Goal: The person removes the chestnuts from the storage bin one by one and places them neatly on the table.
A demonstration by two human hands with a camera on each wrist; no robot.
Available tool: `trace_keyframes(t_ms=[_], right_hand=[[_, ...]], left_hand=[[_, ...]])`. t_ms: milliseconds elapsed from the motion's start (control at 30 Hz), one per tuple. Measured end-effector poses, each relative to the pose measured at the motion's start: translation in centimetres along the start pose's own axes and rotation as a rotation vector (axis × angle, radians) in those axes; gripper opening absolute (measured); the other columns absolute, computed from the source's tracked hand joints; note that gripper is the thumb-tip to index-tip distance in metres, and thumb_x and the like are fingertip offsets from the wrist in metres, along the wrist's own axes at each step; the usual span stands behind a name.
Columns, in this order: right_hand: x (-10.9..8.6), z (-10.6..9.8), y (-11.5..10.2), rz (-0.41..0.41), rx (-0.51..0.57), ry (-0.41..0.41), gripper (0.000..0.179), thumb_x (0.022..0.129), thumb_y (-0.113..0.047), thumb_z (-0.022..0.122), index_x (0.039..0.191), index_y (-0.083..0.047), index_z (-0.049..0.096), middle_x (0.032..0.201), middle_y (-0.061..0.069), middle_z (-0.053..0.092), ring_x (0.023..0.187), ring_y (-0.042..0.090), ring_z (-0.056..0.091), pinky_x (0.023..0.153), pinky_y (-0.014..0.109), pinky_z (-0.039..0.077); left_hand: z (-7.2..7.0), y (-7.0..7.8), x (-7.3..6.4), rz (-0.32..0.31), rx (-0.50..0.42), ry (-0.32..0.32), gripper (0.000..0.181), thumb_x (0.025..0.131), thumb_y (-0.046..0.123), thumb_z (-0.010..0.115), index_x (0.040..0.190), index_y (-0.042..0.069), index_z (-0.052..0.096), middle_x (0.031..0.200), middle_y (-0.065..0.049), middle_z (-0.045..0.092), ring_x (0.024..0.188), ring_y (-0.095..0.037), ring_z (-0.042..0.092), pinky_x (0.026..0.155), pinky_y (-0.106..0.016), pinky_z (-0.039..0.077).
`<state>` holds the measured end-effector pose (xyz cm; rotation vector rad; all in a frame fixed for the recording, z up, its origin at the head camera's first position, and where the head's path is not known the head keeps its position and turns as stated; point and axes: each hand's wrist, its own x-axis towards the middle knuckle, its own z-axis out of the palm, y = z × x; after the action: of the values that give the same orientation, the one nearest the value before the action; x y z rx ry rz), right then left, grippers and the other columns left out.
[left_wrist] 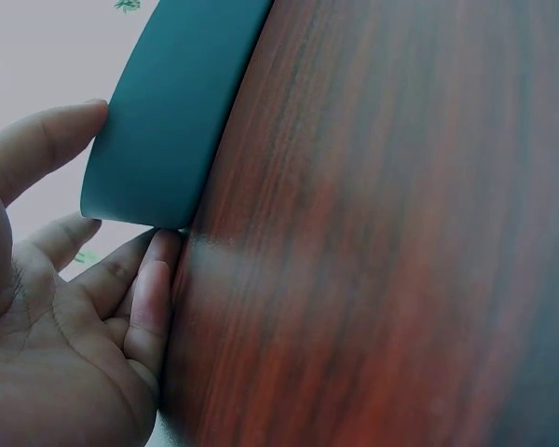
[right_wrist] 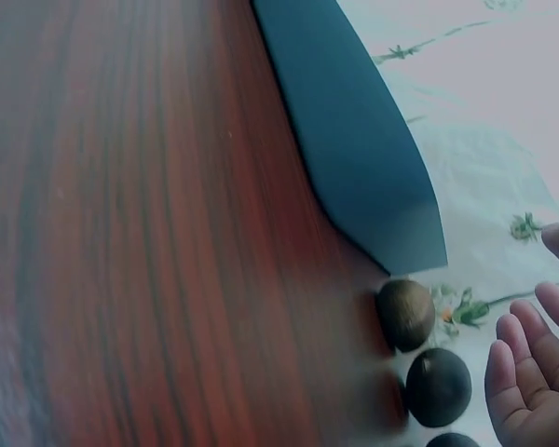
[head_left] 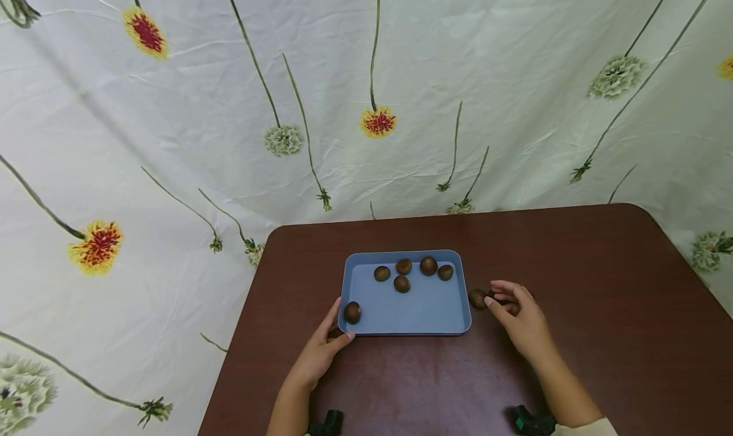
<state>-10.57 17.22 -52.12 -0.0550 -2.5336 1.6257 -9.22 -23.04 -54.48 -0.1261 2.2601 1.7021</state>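
A shallow blue tray (head_left: 424, 315) lies on the table with several brown chestnuts (head_left: 402, 284) in it. Most of them sit toward the far side; one chestnut (head_left: 352, 312) is at the near left corner. My left hand (head_left: 317, 353) holds that corner, thumb at the front edge and index finger along the left side. In the left wrist view its other fingers bend below the tray wall (left_wrist: 168, 121). Right of the tray, my right hand (head_left: 522, 318) hovers by a row of loose chestnuts (right_wrist: 438, 386), fingers relaxed and apart from them. Its fingers partly hide the row in the head view.
The dark brown wooden table (head_left: 601, 283) has rounded far corners. Behind it hangs a white cloth (head_left: 504, 60) printed with flowers. Dark devices (head_left: 534, 420) show near both wrists at the bottom of the head view.
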Motion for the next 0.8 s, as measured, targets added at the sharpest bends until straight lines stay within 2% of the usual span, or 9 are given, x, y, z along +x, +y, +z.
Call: trace_keyframes(t_ms=[167,333,467,800], right_hand=[[-0.1,1.0,-0.4,-0.019,0.023,-0.038,0.040,0.099,-0.025,0.068,0.133,-0.005,0.061,0.129,0.012,0.063,0.108,0.010,0.058,0.085,0.009,0.045],[-0.2,2.1,-0.8,-0.058,0.020,-0.064,0.038,0.097,-0.021,0.070,0.131,-0.005,0.062,0.125,0.009,0.063,0.109,0.021,0.061,0.085,0.013,0.047],[-0.3,3.1,-1.2,-0.074,0.021,-0.095,0.038,0.096,-0.022,0.072,0.129,-0.006,0.063,0.122,0.010,0.064,0.108,0.024,0.061,0.086,0.017,0.049],[-0.3,5.4,-2.7,-0.131,0.029,-0.175,0.037,0.094,-0.020,0.075,0.127,-0.007,0.065,0.120,0.008,0.066,0.109,0.020,0.061,0.090,0.028,0.053]], left_hand=[[0.0,-0.1,0.0,0.006,-0.003,-0.001,0.083,0.096,0.032,0.070,0.162,0.040,0.020,0.171,-0.002,0.015,0.155,-0.039,0.018,0.117,-0.067,0.021],[0.0,-0.1,0.0,0.006,0.000,0.001,0.082,0.096,0.032,0.070,0.161,0.043,0.021,0.171,-0.003,0.015,0.154,-0.039,0.020,0.117,-0.067,0.022],[0.1,-0.1,0.0,0.003,-0.001,0.003,0.082,0.096,0.031,0.070,0.161,0.042,0.020,0.171,-0.002,0.015,0.154,-0.039,0.020,0.117,-0.066,0.023],[0.1,0.1,-0.1,0.000,0.003,0.009,0.081,0.097,0.030,0.070,0.160,0.044,0.021,0.171,-0.004,0.016,0.149,-0.038,0.030,0.114,-0.062,0.030]])
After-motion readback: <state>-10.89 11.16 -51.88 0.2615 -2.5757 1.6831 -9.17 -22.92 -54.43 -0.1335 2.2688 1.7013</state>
